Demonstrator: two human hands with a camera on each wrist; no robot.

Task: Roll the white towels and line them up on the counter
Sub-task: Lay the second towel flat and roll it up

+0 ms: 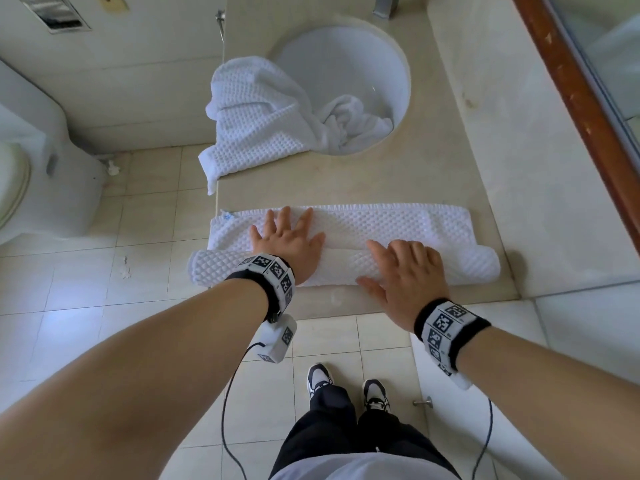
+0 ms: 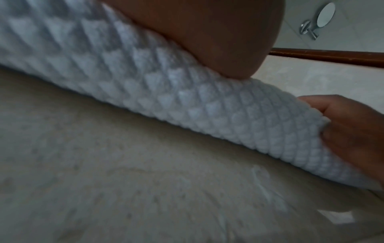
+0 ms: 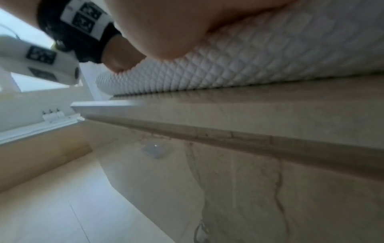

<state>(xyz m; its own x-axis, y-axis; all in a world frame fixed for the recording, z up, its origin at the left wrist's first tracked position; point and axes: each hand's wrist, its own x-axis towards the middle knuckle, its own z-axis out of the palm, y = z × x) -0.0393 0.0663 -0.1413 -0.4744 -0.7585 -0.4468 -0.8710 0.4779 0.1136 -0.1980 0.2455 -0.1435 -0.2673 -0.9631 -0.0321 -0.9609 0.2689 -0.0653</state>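
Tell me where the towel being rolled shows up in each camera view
Head: the half-rolled towel lies across the counter near its front edge, under the left hand and right hand.
Left wrist: the roll runs diagonally from upper left to lower right, beneath the palm.
Right wrist: it fills the upper right, above the counter edge.
Shared landmark: the beige counter.

Black wristbands [image 1: 273,289] with white marker tags, cabled.

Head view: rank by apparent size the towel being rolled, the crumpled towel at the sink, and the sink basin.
1. towel being rolled
2. crumpled towel and sink basin: look alike, unranked, since the towel hides part of the basin.
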